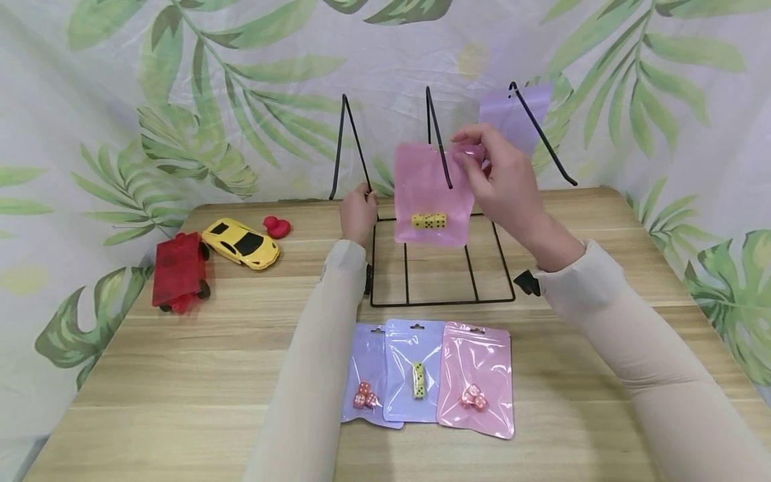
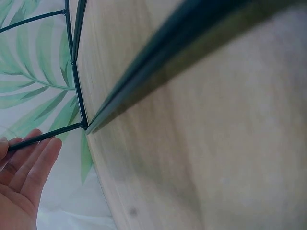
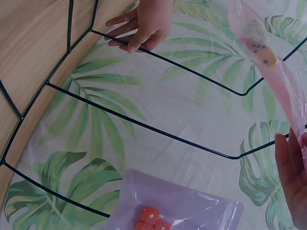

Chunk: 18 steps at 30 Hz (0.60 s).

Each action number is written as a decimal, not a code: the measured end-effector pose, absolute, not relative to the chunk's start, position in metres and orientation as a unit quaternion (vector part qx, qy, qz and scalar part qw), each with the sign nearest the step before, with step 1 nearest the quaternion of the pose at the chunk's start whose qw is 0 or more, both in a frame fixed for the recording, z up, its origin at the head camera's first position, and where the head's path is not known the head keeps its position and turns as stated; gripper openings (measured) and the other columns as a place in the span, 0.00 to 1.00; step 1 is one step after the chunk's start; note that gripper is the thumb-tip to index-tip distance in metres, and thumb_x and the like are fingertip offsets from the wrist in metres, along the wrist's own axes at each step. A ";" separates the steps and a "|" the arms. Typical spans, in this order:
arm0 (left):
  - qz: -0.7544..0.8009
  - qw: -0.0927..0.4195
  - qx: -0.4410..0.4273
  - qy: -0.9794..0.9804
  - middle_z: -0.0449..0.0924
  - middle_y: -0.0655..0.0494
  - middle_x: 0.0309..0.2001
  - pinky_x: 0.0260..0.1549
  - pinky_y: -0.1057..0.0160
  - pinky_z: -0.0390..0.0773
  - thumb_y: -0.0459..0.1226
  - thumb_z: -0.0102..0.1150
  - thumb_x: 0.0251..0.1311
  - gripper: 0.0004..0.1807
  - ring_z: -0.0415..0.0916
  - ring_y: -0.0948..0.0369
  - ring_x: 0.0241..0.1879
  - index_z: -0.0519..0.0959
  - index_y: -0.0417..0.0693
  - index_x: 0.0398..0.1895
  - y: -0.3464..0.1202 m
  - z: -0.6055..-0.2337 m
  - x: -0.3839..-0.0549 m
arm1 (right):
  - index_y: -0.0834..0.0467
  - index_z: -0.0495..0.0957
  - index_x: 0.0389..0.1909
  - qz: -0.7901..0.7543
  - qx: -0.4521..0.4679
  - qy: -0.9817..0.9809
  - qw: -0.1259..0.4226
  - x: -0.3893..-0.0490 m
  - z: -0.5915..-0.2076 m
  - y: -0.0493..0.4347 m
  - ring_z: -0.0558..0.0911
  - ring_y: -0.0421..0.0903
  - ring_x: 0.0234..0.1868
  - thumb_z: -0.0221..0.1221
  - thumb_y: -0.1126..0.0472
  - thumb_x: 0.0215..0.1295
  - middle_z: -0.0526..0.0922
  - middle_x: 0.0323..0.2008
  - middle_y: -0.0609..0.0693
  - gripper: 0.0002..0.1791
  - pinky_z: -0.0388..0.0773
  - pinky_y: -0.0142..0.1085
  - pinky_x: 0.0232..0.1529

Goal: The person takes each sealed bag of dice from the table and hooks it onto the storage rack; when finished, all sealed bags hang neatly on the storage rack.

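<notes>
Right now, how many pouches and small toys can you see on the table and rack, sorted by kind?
Pink pouches: 2
Purple-blue pouches: 3
Toy vehicles: 2
Red duck-like toy: 1
Total: 8

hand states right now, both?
Left hand: closed, holding the black wire rack.
Right hand: closed, pinching the pink bag with yellow dice near its top.

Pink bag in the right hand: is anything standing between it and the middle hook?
Nothing visible: in the head view, the middle hook crosses the top edge of the pink bag that the right hand pinches.
</notes>
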<state>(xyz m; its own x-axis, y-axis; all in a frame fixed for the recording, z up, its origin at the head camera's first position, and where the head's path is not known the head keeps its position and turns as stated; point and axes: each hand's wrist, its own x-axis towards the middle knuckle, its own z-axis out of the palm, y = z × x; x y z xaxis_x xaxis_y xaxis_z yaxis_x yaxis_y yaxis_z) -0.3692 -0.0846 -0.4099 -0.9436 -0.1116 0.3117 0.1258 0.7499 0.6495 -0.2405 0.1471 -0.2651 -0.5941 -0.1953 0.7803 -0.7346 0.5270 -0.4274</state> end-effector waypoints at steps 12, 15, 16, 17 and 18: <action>-0.352 0.164 0.000 -0.921 0.84 0.44 0.34 0.40 0.52 0.77 0.38 0.50 0.73 0.11 0.76 0.49 0.33 0.79 0.41 0.36 -0.087 -0.412 -0.370 | 0.65 0.71 0.51 0.377 0.211 -0.853 0.292 -0.259 -0.256 0.137 0.81 0.49 0.38 0.54 0.62 0.73 0.85 0.42 0.59 0.12 0.72 0.33 0.38; -0.353 0.164 -0.003 -0.921 0.84 0.44 0.34 0.40 0.51 0.77 0.38 0.50 0.73 0.11 0.76 0.49 0.33 0.79 0.41 0.36 -0.087 -0.412 -0.369 | 0.65 0.71 0.52 0.371 0.196 -0.861 0.286 -0.266 -0.254 0.137 0.81 0.50 0.38 0.54 0.61 0.73 0.85 0.43 0.59 0.12 0.71 0.35 0.38; -0.353 0.163 -0.004 -0.921 0.84 0.44 0.34 0.40 0.51 0.77 0.38 0.50 0.74 0.12 0.76 0.49 0.33 0.79 0.41 0.37 -0.086 -0.411 -0.369 | 0.64 0.71 0.52 0.371 0.191 -0.864 0.282 -0.269 -0.253 0.137 0.81 0.50 0.38 0.53 0.61 0.74 0.85 0.43 0.59 0.13 0.70 0.36 0.37; -0.354 0.163 -0.005 -0.921 0.83 0.43 0.34 0.39 0.52 0.77 0.38 0.50 0.74 0.12 0.75 0.49 0.32 0.79 0.41 0.37 -0.086 -0.411 -0.369 | 0.64 0.70 0.53 0.370 0.186 -0.867 0.278 -0.272 -0.252 0.137 0.81 0.51 0.39 0.53 0.60 0.74 0.85 0.44 0.59 0.13 0.70 0.36 0.37; -0.355 0.163 -0.006 -0.921 0.83 0.43 0.33 0.39 0.52 0.76 0.38 0.49 0.74 0.12 0.75 0.50 0.32 0.79 0.40 0.36 -0.086 -0.411 -0.369 | 0.63 0.70 0.53 0.369 0.182 -0.869 0.274 -0.274 -0.252 0.136 0.81 0.51 0.39 0.53 0.60 0.74 0.85 0.45 0.58 0.13 0.70 0.36 0.37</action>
<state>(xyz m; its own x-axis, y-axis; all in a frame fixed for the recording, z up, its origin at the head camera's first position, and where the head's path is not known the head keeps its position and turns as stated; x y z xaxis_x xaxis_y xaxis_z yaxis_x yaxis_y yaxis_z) -0.3685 -0.0861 -0.4110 -0.9466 -0.1047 0.3050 0.1269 0.7486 0.6508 -0.2744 0.1364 -0.2515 -0.7838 -0.1142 0.6104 -0.5186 0.6611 -0.5422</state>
